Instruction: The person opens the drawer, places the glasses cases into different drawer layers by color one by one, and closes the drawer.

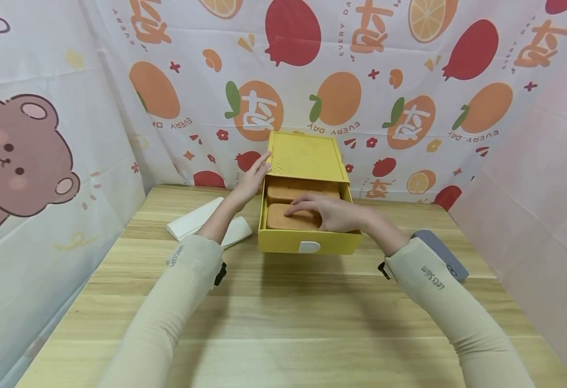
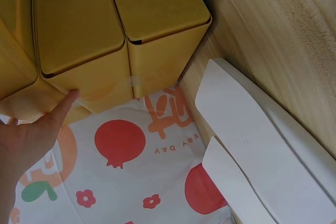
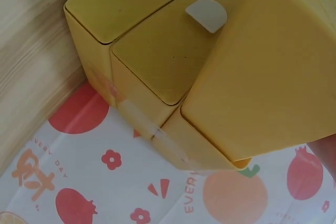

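Observation:
A yellow drawer box (image 1: pixel 307 156) stands at the back of the table with its top drawer (image 1: pixel 283 241) pulled out. Two tan-brown, round-cornered cases lie in that drawer: a front case (image 1: pixel 283 218) and a rear case (image 1: pixel 288 188) with faint lettering. My right hand (image 1: pixel 338 213) reaches in from the right and grips the front case, its fingers bent over the top; the thumb is partly hidden. Against the box's left side my left hand (image 1: pixel 250 183) rests with fingers extended. The left wrist view shows a fingertip (image 2: pixel 73 95) touching the yellow side wall.
Two white folded cases (image 1: pixel 201 215) lie on the wooden table (image 1: pixel 283 323) left of the box, partly behind my left forearm. A grey case (image 1: pixel 440 253) with a glasses mark lies beside my right forearm. Printed cloth (image 1: pixel 191 64) hangs behind the table.

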A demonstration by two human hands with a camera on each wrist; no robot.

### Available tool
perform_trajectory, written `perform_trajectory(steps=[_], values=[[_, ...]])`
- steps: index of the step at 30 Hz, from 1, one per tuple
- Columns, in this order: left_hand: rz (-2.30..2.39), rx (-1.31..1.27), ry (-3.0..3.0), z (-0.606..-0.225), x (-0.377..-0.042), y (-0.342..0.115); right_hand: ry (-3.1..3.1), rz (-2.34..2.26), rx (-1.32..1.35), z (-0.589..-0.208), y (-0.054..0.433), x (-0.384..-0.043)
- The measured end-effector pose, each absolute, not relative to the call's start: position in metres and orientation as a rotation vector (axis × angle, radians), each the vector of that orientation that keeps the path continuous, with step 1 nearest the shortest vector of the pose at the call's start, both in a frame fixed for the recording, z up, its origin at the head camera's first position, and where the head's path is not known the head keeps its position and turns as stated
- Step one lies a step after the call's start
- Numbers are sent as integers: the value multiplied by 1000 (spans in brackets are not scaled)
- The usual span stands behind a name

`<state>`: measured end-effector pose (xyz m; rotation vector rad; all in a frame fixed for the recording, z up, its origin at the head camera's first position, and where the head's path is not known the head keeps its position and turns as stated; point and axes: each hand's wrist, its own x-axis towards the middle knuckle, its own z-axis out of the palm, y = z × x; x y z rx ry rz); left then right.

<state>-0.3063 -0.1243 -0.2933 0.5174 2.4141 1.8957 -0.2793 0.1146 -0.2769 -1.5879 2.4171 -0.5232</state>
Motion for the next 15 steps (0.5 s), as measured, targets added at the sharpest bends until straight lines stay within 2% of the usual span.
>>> perform_trajectory(steps=[15], values=[[1912, 504, 2437, -317, -333, -128, 2471, -577, -1537, -274, 121, -280]])
